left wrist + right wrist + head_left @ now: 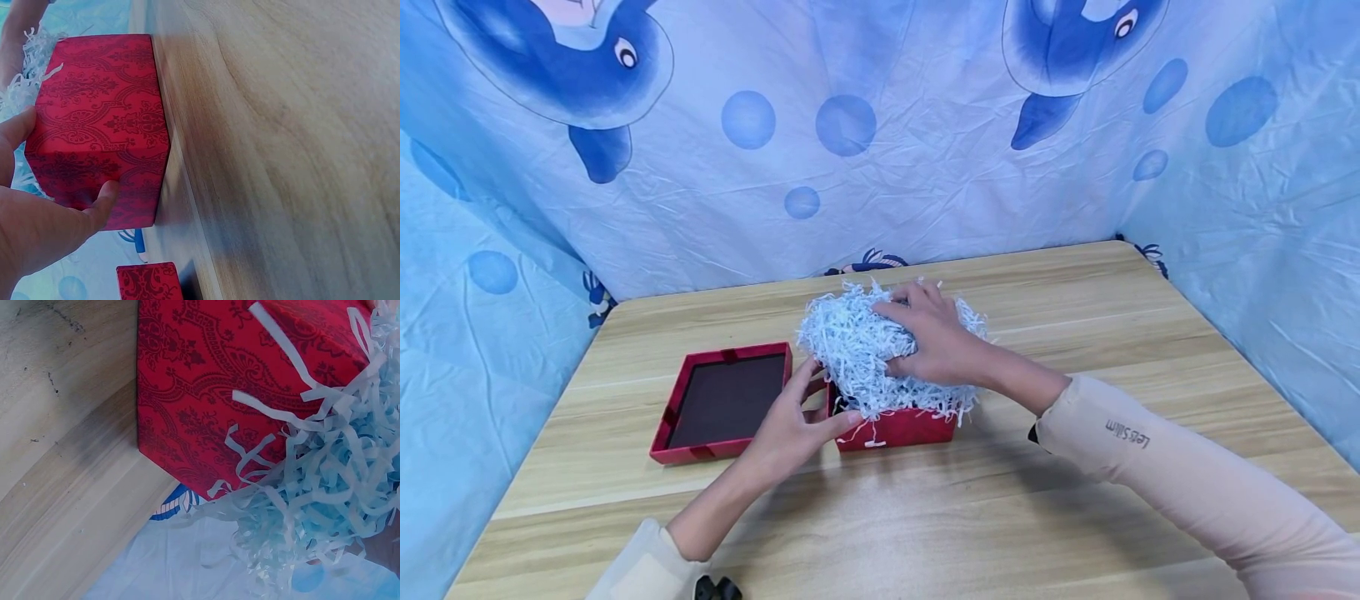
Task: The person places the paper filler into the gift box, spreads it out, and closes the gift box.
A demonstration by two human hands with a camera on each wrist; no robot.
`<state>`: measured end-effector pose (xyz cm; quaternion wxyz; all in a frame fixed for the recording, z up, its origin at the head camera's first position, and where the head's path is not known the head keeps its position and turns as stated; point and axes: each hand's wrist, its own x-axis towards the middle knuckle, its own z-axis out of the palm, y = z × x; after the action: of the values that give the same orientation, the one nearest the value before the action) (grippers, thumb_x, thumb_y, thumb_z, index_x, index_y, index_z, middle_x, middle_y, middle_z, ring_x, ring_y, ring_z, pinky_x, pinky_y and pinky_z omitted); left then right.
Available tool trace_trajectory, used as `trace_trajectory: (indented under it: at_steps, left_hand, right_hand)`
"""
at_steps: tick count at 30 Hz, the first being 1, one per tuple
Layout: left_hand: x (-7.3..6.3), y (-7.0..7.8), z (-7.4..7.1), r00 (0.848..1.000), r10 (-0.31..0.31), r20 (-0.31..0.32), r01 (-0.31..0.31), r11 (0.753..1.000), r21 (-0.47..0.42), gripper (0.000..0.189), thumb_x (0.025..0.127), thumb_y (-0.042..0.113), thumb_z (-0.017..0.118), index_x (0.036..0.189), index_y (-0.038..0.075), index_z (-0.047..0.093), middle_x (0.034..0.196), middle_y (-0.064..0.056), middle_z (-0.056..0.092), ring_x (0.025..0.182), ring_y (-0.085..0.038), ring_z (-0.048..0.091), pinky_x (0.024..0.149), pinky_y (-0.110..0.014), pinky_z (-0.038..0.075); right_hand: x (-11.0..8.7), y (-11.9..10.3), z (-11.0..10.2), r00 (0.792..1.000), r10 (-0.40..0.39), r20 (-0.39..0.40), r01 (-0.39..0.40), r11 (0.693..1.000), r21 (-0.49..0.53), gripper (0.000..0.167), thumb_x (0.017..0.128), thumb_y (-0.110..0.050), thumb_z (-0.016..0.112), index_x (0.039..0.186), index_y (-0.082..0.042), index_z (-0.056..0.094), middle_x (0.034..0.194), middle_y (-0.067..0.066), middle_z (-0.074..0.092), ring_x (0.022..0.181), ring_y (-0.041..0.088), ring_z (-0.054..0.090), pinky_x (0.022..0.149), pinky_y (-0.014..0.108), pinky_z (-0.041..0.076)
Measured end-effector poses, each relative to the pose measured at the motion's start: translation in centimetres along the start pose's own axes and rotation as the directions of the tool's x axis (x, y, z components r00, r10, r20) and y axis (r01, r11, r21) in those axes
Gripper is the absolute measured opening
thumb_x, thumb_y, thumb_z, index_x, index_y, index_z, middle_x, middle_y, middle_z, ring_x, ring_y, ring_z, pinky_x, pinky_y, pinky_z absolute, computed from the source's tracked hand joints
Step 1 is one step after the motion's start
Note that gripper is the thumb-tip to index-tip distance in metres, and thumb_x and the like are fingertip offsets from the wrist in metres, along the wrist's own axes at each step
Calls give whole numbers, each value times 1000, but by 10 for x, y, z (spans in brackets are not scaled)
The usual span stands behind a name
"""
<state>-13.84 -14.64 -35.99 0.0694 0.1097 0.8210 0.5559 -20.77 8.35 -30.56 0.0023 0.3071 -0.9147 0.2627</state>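
Observation:
A red patterned box (895,429) stands on the table, heaped over its rim with pale blue shredded paper (850,342). My left hand (793,433) holds the box at its left end, its thumb and fingers spread about the near corner. In the left wrist view the thumb lies against the box (106,106) and a finger is at its upper edge. From above, my right hand (928,337) grips the shredded paper, fingers and thumb sunk partly into it. Paper strips (337,481) hang over the box side (206,394) in the right wrist view, where that hand is mostly hidden.
Left of the box lies a red lid (722,400), its dark inside facing up. The wooden table (1075,517) spreads around both. Behind it hangs a blue curtain (910,192) with dolphin prints.

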Motion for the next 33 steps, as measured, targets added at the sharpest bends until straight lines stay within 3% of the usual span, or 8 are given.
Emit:
trace_trajectory:
  at_steps: [4,9,17,20,26,33]
  left_hand:
    - [0,0,-1,1000,4,2,-4,1000,2,91,81,37,78,152,31,21,151,3,31,134,-29,38,101,-44,44]
    - [0,-1,-1,1000,25,12,-25,1000,-2,89,82,33,77,151,32,21,151,3,30,134,-30,38,101,-44,44]
    - [0,-3,-3,999,48,22,-48,999,11,87,85,28,75,152,29,20,154,-1,27,136,-34,35,102,-47,42]
    - [0,-3,-3,999,43,24,-44,999,14,87,85,28,74,153,29,19,154,-1,26,136,-34,35,102,-47,42]
    - [0,-3,-3,1000,7,21,-7,1000,25,92,85,33,75,154,23,16,156,-4,23,137,-34,34,103,-47,40]
    - [0,-2,-2,1000,-13,22,12,1000,17,95,84,36,75,155,20,13,156,-4,22,138,-31,34,104,-46,39]
  right_hand:
    - [-1,-2,1,1000,-4,15,4,1000,1,78,79,-24,79,147,-20,40,155,10,22,143,30,11,112,61,10]
    - [-2,-2,0,997,-47,58,45,999,25,84,85,-36,72,153,-22,26,160,8,10,146,33,3,112,63,2]
    - [-3,-2,1,983,-149,106,150,989,-6,81,94,-64,40,156,-22,9,162,3,0,147,24,-6,112,60,-10]
    - [-3,-4,3,980,-155,121,163,985,-55,75,97,-63,32,156,-22,9,161,1,-3,147,20,-10,112,59,-12]
    - [0,-9,10,972,-145,183,178,967,-180,69,100,-57,31,156,-25,8,162,1,-2,145,16,-16,112,58,-15]
    - [2,-12,18,956,-159,245,219,946,-240,69,100,-57,30,155,-23,5,162,2,-4,147,21,-11,112,57,-15]
